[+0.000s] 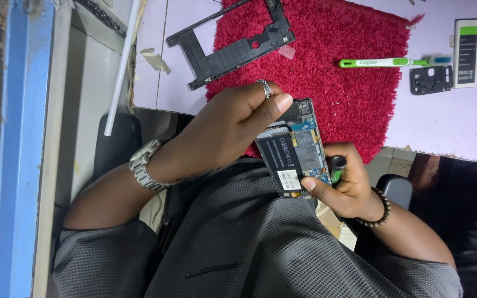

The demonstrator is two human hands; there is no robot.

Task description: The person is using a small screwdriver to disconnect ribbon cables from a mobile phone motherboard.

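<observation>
Fingers of the left hand clamped the top of an opened phone above the lap, right hand gripped its lower edge plus a green-tipped tool, tool mostly hidden, red mat behind, black frame cut off

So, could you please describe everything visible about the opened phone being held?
The opened phone has its back cover off, exposing a black battery with a white label, a circuit board and metal shields. It is held tilted above the lap, near the red mat's edge. The left hand grips its upper end; the right hand, holding a green-tipped tool, supports its lower side.
</observation>
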